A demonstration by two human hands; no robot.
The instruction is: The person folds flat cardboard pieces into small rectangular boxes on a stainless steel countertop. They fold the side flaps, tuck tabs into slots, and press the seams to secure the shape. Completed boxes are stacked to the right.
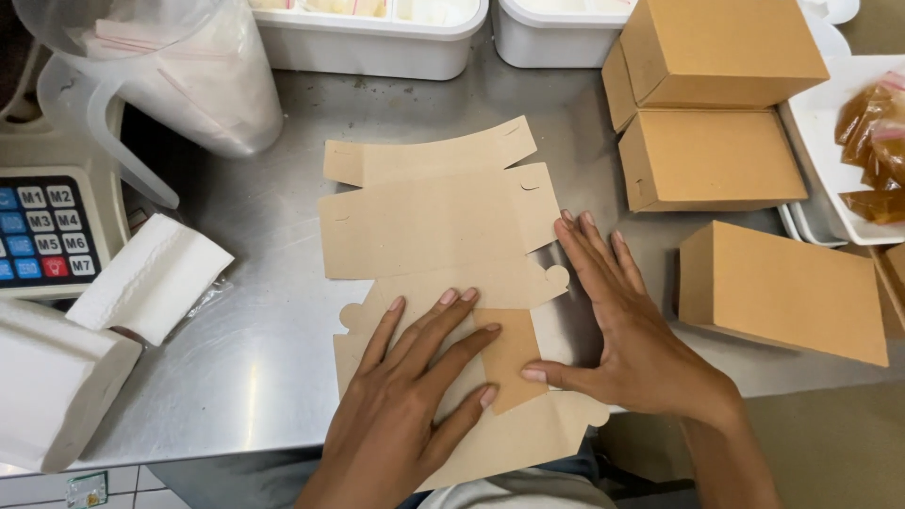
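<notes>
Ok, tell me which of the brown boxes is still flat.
The cardboard blank lying under both hands: left hand presses its lower part, right hand its right edge. The three boxes to the right are already folded up.

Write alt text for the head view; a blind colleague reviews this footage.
Two bare hands, left hand and right hand, press a flat, unfolded brown cardboard box blank onto a steel counter. Folded brown boxes sit right; a scale keypad left.
</notes>
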